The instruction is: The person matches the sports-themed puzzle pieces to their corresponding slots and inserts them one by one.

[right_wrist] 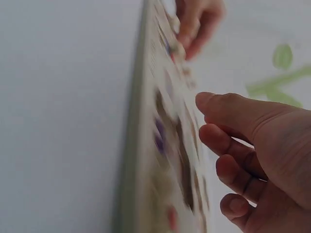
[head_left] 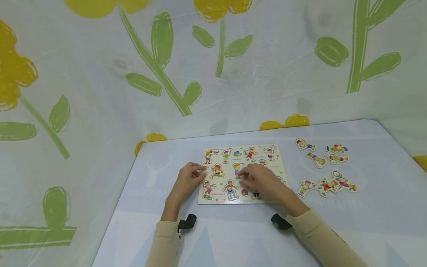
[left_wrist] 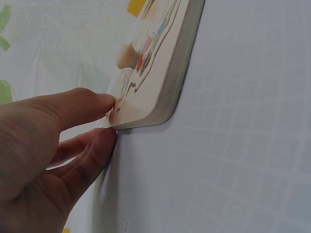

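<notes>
"What's lying in the middle there?"

"A puzzle board is lying on the pale surface, and small printed sports figures are filling it in rows."

"What is the left hand doing?"

"It is pinching the board's edge at nine o'clock. The thumb and fingers are clamping on that edge, and close by, near twelve o'clock from them in the left wrist view, a round wooden knob is sticking up."

"And the right hand?"

"It is hovering over the board's centre, its forearm slanting off toward four o'clock. Its fingers are curling loosely, with the thumb standing apart from them. The board is blurring in the right wrist view, so I can't tell whether a fingertip is touching the yellow-capped figure."

"Where are the loose pieces lying?"

"Beyond the board, four pieces are lying between two and three o'clock, and three more pieces are bunching together just past three."

"Anything at twelve?"

"A flower-printed sheet is hanging behind the surface."
</notes>
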Motion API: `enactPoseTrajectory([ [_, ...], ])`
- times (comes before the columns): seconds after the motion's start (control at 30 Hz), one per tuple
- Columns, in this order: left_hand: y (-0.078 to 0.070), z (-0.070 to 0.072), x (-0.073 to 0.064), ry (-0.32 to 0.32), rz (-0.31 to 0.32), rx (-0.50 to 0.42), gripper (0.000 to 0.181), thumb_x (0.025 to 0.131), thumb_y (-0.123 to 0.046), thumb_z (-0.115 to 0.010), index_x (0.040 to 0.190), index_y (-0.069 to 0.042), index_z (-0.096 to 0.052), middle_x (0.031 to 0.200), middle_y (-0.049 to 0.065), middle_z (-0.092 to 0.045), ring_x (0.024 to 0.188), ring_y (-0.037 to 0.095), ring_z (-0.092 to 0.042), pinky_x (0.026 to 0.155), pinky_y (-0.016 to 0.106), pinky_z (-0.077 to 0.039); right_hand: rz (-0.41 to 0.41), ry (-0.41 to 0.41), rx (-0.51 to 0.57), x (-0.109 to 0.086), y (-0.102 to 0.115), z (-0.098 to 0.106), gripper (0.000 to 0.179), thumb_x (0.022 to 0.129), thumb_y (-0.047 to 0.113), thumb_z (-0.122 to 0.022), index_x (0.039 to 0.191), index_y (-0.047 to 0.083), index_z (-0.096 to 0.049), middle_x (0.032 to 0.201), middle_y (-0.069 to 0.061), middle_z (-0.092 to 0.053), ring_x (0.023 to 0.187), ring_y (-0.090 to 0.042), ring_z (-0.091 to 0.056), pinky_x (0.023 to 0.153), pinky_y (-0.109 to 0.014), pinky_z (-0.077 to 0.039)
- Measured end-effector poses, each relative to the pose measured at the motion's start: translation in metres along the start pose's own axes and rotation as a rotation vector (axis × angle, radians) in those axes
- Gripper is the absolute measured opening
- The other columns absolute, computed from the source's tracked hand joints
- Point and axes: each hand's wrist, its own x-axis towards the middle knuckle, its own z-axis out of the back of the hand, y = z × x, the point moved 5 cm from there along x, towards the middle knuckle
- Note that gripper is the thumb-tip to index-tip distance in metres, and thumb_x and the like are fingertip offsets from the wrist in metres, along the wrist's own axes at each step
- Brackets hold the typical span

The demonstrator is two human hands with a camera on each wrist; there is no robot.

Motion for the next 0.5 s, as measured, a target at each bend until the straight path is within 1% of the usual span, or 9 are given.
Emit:
enactPoseTrajectory([
  [0.17, 0.0, -0.001, 0.0, -0.003, 0.007, -0.001, 0.025, 0.088, -0.017, -0.073, 0.112, -0.012, -0.074, 0.113, 0.009, -0.064, 0.084, 0.015, -0.06, 0.074, 0.027, -0.049, -0.083, -0.039, -0.026, -0.006, -0.04, 0.038, 0.027, 0.088, 0.026, -0.073, 0.111, 0.012, -0.072, 0.085, 0.005, -0.067, 0.073, -0.01, -0.053, 0.068, -0.027, -0.045],
  [0.27, 0.0, -0.001, 0.0, -0.01, 0.004, 0.005, 0.024, 0.087, -0.017, -0.073, 0.111, -0.012, -0.074, 0.112, 0.008, -0.064, 0.084, 0.015, -0.06, 0.074, 0.027, -0.05, -0.147, -0.083, -0.041, -0.015, -0.065, 0.061, 0.028, 0.089, 0.025, -0.072, 0.113, 0.012, -0.071, 0.087, 0.002, -0.068, 0.072, -0.014, -0.052, 0.065, -0.027, -0.042],
  [0.33, 0.001, 0.0, 0.0, -0.014, 0.001, 0.006, 0.024, 0.087, -0.016, -0.073, 0.111, -0.012, -0.074, 0.112, 0.008, -0.064, 0.084, 0.015, -0.061, 0.074, 0.027, -0.05, -0.176, -0.117, -0.048, -0.022, -0.079, 0.075, 0.029, 0.089, 0.024, -0.072, 0.114, 0.01, -0.071, 0.089, -0.001, -0.068, 0.073, -0.016, -0.051, 0.063, -0.027, -0.041],
  [0.4, 0.001, 0.0, -0.001, -0.016, -0.003, 0.008, 0.024, 0.087, -0.016, -0.074, 0.111, -0.012, -0.074, 0.113, 0.009, -0.064, 0.084, 0.015, -0.061, 0.073, 0.027, -0.05, -0.201, -0.153, -0.058, -0.029, -0.093, 0.087, 0.03, 0.089, 0.023, -0.073, 0.115, 0.01, -0.07, 0.09, -0.003, -0.068, 0.075, -0.018, -0.051, 0.063, -0.028, -0.041],
  [0.5, 0.001, 0.0, -0.001, -0.016, -0.003, 0.009, 0.025, 0.087, -0.017, -0.074, 0.111, -0.012, -0.074, 0.112, 0.009, -0.065, 0.084, 0.015, -0.061, 0.073, 0.027, -0.05, -0.227, -0.185, -0.069, -0.039, -0.111, 0.1, 0.032, 0.089, 0.023, -0.073, 0.116, 0.007, -0.069, 0.092, -0.005, -0.068, 0.077, -0.02, -0.052, 0.065, -0.029, -0.041],
])
